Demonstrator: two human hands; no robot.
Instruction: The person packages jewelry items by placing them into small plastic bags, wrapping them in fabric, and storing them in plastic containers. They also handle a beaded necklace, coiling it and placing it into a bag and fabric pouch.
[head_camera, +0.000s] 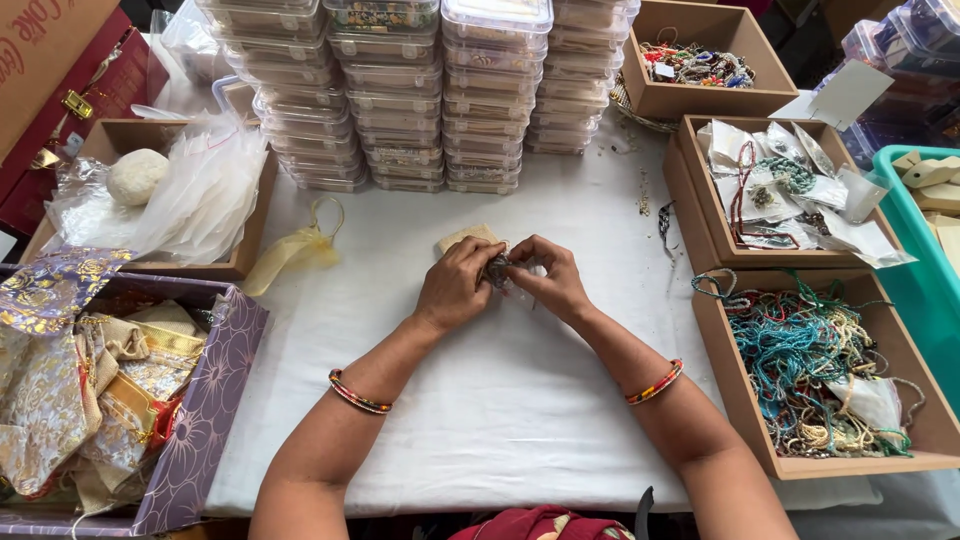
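My left hand (455, 285) and my right hand (553, 278) meet over the middle of the white table cover (500, 400). Together they pinch a small grey beaded piece (498, 268) inside a thin clear plastic sleeve. A small beige card (462, 237) lies flat just behind my left hand. Both wrists wear coloured bead bangles. What the fingers do under the sleeve is hidden.
Stacks of clear lidded plastic boxes (400, 100) stand at the back. Brown trays on the right hold beaded strings (800, 350) and packets (790, 190). On the left are a purple box of brocade pouches (110, 390), a tray of plastic bags (190, 190) and a yellow ribbon (295, 245).
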